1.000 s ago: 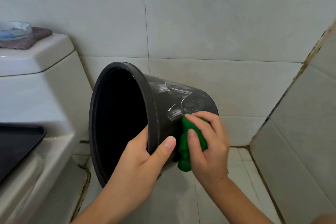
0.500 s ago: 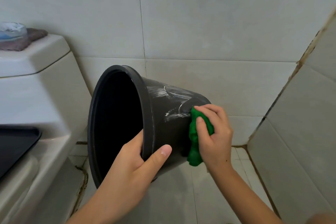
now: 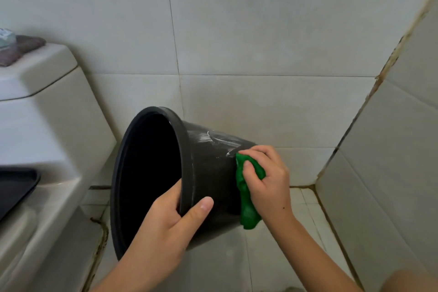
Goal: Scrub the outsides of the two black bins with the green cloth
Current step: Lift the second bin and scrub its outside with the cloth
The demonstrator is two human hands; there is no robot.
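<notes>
Scrubbing under way on one black bin, held off the floor and tipped on its side, mouth toward the camera.

Left hand grips the rim: thumb outside on the wall, fingers hooked inside. Likely reason: clamping the rim keeps the bin from turning or sliding away under scrubbing pressure, and leaves the outer wall exposed.

Right hand clutches the bunched green cloth, fingers curled round it, pressing it against the outer wall near the base end, just beyond the left thumb. Cloth tail hangs below the hand.

White soapy streaks sit on the wall above the right hand's fingers.

Second bin not in view. Toilet cistern stands beyond the left hand, well apart.
</notes>
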